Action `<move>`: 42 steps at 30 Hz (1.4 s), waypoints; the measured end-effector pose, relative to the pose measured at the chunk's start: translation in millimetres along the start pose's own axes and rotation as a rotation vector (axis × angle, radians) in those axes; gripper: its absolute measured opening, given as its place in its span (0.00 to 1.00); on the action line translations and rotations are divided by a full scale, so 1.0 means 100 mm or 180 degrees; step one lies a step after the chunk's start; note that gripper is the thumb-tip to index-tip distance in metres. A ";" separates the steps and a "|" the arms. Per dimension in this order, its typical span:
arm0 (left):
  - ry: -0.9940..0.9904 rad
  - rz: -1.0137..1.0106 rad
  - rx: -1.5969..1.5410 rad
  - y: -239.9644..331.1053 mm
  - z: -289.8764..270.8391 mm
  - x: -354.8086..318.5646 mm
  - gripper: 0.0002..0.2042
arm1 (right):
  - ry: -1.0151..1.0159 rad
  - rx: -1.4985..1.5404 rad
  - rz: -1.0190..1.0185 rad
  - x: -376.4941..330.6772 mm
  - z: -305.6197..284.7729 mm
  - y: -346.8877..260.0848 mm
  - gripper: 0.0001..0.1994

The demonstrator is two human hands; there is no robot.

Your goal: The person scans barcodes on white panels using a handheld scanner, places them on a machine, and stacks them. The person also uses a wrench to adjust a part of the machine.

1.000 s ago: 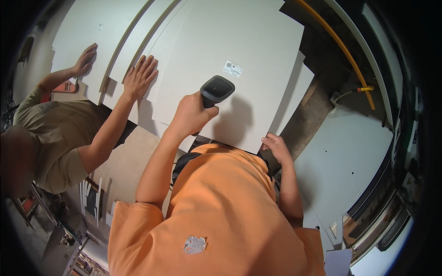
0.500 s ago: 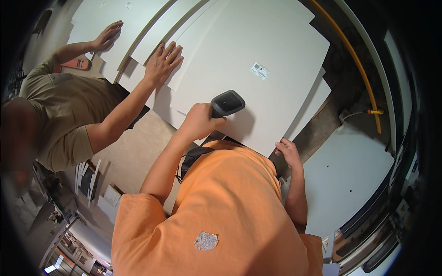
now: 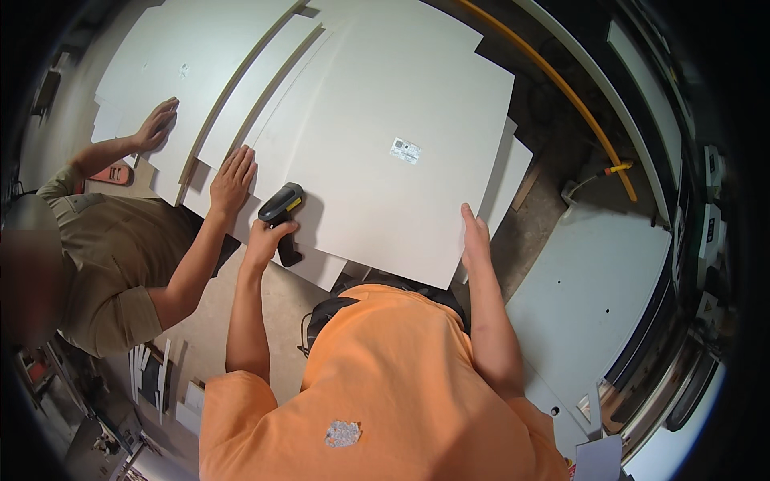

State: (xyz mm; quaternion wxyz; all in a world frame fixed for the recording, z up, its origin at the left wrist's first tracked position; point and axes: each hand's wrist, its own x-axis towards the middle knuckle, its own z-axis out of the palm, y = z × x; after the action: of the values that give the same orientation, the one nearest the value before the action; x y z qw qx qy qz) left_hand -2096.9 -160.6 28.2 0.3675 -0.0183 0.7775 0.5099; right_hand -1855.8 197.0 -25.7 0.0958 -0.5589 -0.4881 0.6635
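Note:
My left hand is closed around the handle of a black barcode scanner with a yellow mark on its head. The scanner hovers over the left part of a stack of white panels. On the large top white panel lies a small printed label, to the right of the scanner and apart from it. My right hand is at that panel's right edge, with one digit stretched along the edge; the other fingers are partly hidden, and the hand seems to grip the panel.
A co-worker at the left rests one hand on panels near my scanner and another hand on panels farther left. A yellow hose curves past the far right. A pale board lies to my right. Narrow strips stand lower left.
My left hand has carried the scanner left, away from the label, and its head has turned. My right hand has moved up along the panel's edge from the near corner. The view has shifted.

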 end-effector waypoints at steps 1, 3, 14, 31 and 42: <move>-0.0108 -0.0154 0.0034 -0.02 0.02 0.00 0.15 | 0.0199 0.0013 -0.0010 0.00 0.02 -0.03 0.28; -0.0300 -0.0301 0.0264 -0.04 0.05 -0.08 0.15 | 0.0546 -0.0415 -0.0091 -0.04 -0.03 -0.10 0.29; -0.1246 -0.0028 0.0584 0.16 1.49 -1.21 0.15 | 0.1046 -0.1658 -0.0853 0.07 -1.82 -0.11 0.33; -0.1882 0.0643 0.0754 1.46 4.91 -1.36 0.26 | 0.2184 0.0069 -0.0620 -0.23 -5.44 -0.46 0.25; -0.2373 0.1260 0.0118 2.50 6.32 0.01 0.21 | 0.2757 0.1059 -0.0689 0.08 -5.71 -0.87 0.22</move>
State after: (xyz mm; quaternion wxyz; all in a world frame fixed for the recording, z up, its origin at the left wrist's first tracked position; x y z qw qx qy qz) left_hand -1849.5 469.1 90.3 0.5189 0.3238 0.5889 0.5283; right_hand -1418.2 555.2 92.0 0.4472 -0.7071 -0.3458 0.4249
